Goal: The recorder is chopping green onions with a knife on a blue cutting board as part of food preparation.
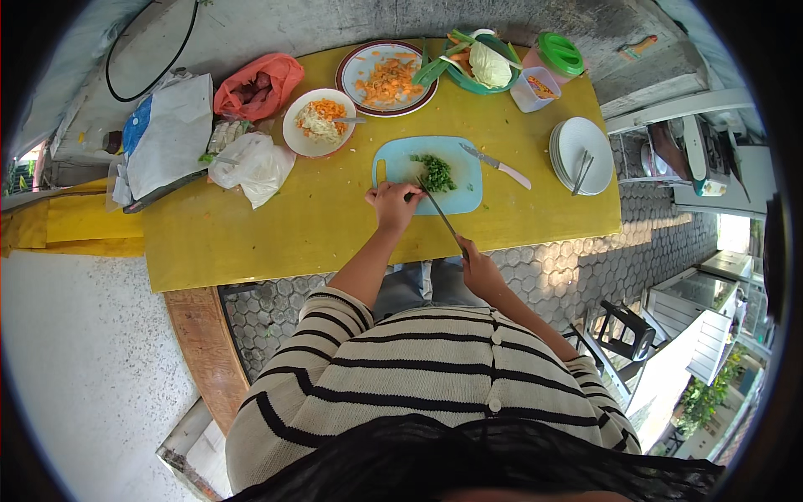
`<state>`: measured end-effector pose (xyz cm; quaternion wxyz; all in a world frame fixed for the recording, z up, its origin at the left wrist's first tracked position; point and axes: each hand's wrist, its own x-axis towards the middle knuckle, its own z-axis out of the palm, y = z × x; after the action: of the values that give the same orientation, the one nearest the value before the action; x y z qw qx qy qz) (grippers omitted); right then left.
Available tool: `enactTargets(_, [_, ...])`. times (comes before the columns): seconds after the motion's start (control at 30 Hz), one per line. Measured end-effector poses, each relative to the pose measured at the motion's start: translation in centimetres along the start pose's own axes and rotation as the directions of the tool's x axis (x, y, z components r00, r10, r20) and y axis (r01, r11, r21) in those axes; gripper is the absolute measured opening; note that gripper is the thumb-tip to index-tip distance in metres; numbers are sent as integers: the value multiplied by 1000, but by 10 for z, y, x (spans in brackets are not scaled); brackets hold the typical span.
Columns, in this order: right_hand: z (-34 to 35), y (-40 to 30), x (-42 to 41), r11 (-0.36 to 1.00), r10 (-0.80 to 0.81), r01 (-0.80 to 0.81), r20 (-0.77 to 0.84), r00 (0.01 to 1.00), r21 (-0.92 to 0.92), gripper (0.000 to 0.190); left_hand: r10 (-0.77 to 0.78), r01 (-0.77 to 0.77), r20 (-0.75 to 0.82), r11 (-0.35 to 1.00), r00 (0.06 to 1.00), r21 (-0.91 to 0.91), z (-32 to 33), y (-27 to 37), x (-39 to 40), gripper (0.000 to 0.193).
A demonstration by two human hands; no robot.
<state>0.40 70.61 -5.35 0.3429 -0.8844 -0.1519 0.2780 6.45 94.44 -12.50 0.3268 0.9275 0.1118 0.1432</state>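
Note:
My right hand grips the handle of a long dark knife at the table's front edge. The blade reaches up and left over a light blue cutting board. By its tip, my left hand lies on the board's lower left part, fingers bunched; something small and dark shows at the fingertips, too unclear to name. Chopped green leaves form a pile just beyond the blade. A second knife with a pink handle rests with its blade on the board's right side.
Beyond the board on the yellow table stand a bowl of chopped vegetables, a plate of carrot pieces and a green basin with cabbage. Stacked white plates are at right. Plastic bags and a red bag lie left.

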Motion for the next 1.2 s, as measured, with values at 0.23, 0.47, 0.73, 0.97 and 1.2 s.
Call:
enactTargets(0.23, [7,6,48,998,-17,21,67,998,-55,51,57,-57,10,997,998,-52,-2,-8,4,11])
enactTargets(0.47, [13,21,-2,990,22,-18,32,999,-136,50,282,-282,5,959,959,-6,-10,-10,-5,17])
enactTargets(0.73, [22,22,13,999,-19,18,-33,999,-29,49,320,-311,64,942,945,-121,-14,-8,-5,23])
enactTargets(0.97, [28,4,27,994,-17,16,-13,1000,-113,57,300,-296,40,951,953,-84,-9,-12,-6,26])
enactTargets(1.2, [17,0,31,989,54,-47,48,997,-140,54,279,-280,-26,948,960,-149,-9,-3,-2,10])
